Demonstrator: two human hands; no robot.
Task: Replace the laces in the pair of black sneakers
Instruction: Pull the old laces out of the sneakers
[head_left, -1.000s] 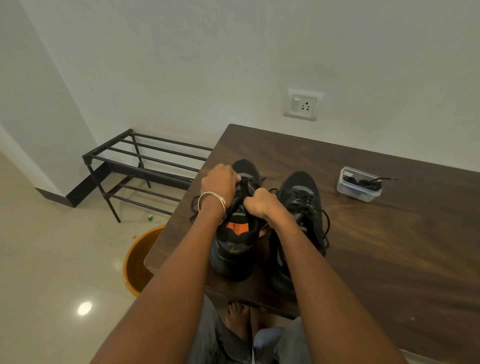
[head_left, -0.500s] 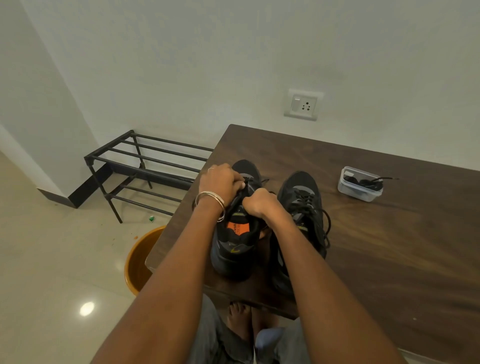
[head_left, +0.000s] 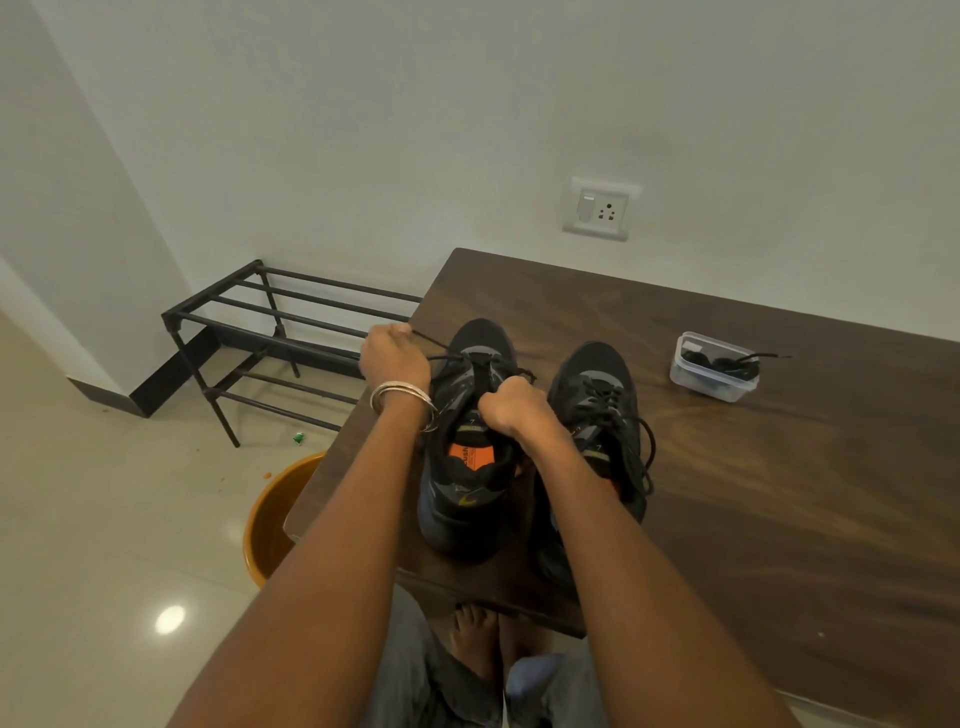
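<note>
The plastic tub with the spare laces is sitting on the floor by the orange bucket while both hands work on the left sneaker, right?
Not quite. The head view shows the plastic tub on the table, right of both sneakers. The left hand and right hand do work on the left sneaker.

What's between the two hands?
In the head view, the left sneaker's tongue and a stretch of black lace lie between the left hand and right hand.

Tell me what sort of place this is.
Probably a room in a home, perhaps near an entrance. A bare metal shoe rack stands against the wall beside a wooden table, a wall socket sits above it, and an orange tub rests on the tiled floor.
</note>
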